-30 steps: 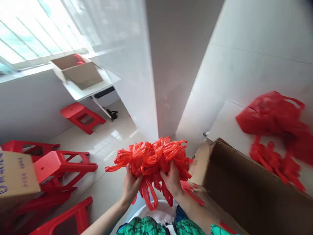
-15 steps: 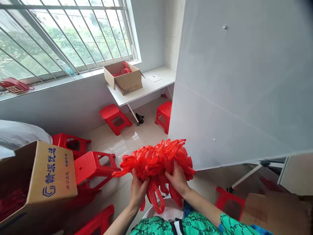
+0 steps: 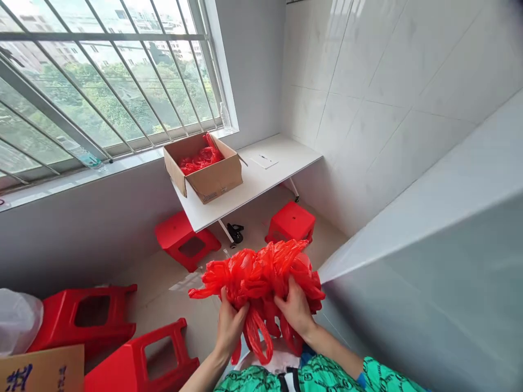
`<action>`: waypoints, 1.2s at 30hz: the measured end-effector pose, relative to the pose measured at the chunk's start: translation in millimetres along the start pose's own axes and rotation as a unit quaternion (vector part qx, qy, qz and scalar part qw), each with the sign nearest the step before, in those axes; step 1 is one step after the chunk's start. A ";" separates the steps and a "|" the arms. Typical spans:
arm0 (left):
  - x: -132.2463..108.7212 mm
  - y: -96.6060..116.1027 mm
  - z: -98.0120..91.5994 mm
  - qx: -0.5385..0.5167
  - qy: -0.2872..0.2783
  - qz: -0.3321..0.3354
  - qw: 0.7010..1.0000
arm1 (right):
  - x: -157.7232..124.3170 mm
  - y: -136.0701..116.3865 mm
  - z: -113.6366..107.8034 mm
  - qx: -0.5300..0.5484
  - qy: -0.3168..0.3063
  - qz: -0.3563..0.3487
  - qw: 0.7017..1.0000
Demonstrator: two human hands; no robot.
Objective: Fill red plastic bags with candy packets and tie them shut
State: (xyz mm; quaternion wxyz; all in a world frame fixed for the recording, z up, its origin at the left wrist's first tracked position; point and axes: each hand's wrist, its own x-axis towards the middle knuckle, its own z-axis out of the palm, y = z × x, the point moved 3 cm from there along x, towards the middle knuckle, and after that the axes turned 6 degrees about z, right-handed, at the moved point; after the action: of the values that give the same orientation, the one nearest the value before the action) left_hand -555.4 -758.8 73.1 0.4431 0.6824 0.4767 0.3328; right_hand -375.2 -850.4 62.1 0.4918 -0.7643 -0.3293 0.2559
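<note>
A thick bunch of red plastic bags (image 3: 257, 277) is gathered between my two hands at the lower middle of the view, with loops hanging down in front of my body. My left hand (image 3: 232, 321) grips its left part, thumb on the near side. Around the right part my right hand (image 3: 297, 307) is closed, its fingers partly hidden by the plastic. Beyond the bunch, an open cardboard box (image 3: 216, 179) with more red plastic bags (image 3: 200, 160) inside stands on a white table (image 3: 249, 185) below the window.
Red stools stand under the table (image 3: 177, 231), at its right (image 3: 292, 218) and at lower left (image 3: 134, 362). Another cardboard box (image 3: 44, 367) and a translucent white bag (image 3: 18, 321) are at the left edge. A pale partition (image 3: 429, 245) rises close on my right.
The view has moved forward toward the table and its box, which look nearer. The partition edge has shifted right, uncovering the tiled wall. My hands keep the same hold on the bags.
</note>
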 end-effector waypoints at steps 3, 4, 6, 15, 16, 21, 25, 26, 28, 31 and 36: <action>66.7 5.8 2.4 0.016 -0.036 -0.015 0.999 | 52.5 -19.8 11.3 0.012 0.003 0.007 1.000; 89.7 7.3 5.0 0.020 -0.050 -0.018 0.998 | 70.2 -23.4 15.2 0.015 0.008 0.012 1.000; 139.0 9.3 11.9 0.028 -0.076 -0.014 0.997 | 108.3 -26.8 24.9 0.018 0.024 0.030 0.999; 388.4 35.7 42.0 0.063 -0.214 0.089 0.971 | 303.7 -50.1 76.8 0.028 0.133 0.074 0.988; 411.0 42.3 45.1 0.069 -0.230 0.101 0.965 | 320.3 -53.7 79.6 0.028 0.144 0.080 0.986; 495.0 73.8 61.6 0.101 -0.284 0.162 0.940 | 385.5 -69.6 81.8 0.025 0.177 0.102 0.979; 548.4 99.3 66.0 0.113 -0.288 0.190 0.932 | 443.7 -94.0 74.6 0.023 0.188 0.071 0.979; 563.0 108.4 65.2 0.114 -0.282 0.203 0.931 | 461.9 -103.0 72.3 0.024 0.189 0.056 0.980; 595.5 130.3 63.3 0.118 -0.267 0.238 0.926 | 503.3 -123.6 67.5 0.027 0.192 0.023 0.981; 656.9 164.2 65.7 0.136 -0.249 0.276 0.918 | 576.7 -153.2 61.8 0.054 0.192 -0.028 0.980; 807.1 170.5 109.9 0.098 -0.243 0.181 0.948 | 732.8 -155.6 62.2 0.084 0.143 -0.059 0.984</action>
State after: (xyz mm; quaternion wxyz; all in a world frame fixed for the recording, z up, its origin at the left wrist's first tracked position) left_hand -136.8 -53.3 213.5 0.4087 0.8575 0.2532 0.1834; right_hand 19.0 -214.1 132.1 0.6105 -0.7282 -0.2777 0.1410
